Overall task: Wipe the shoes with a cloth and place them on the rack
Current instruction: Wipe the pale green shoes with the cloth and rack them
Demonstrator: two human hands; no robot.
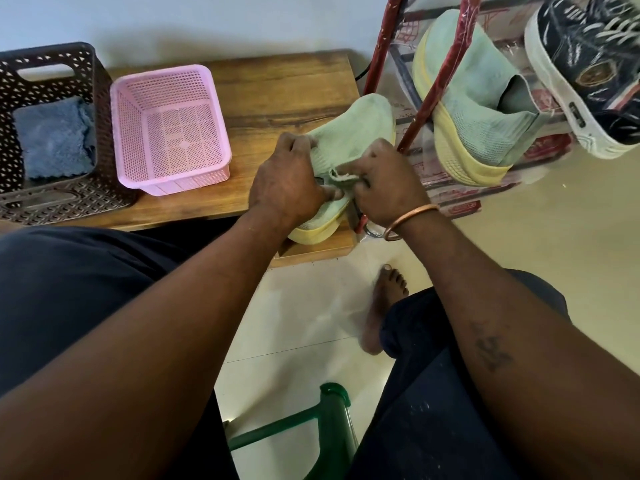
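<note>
- The cloth [53,138], blue-grey and folded, lies in the brown basket [98,109] at the far left of the table [284,84], well apart from both hands. No wiping is going on at this moment.
- Just right of it stands a pink basket [161,69] with nothing in it.
- The left hand [287,181] lies over the near half of the green shoe [353,136]. Its fingers [301,142] are curled into the knit upper and grip it.
- The green shoe lies on the table near its right edge, toe pointing far and right, yellow sole at the near end, close beside the rack's post. It is not yet on the rack.
- The right hand [384,181] meets the left at the shoe's opening. Its fingers [362,181] pinch a fold of the knit collar, and a copper bangle sits on that wrist.
- The rack [429,98], with red posts, stands to the right of the table. A matching shoe [474,95] is already propped on it, and a dark sneaker [588,64] with a white sole sits further right.
- Judgement: two shoes are placed and one is in hand. Whether this shoe has been wiped cannot be told. What is left is to wipe it, if need be, and lift it onto the rack beside its mate.
</note>
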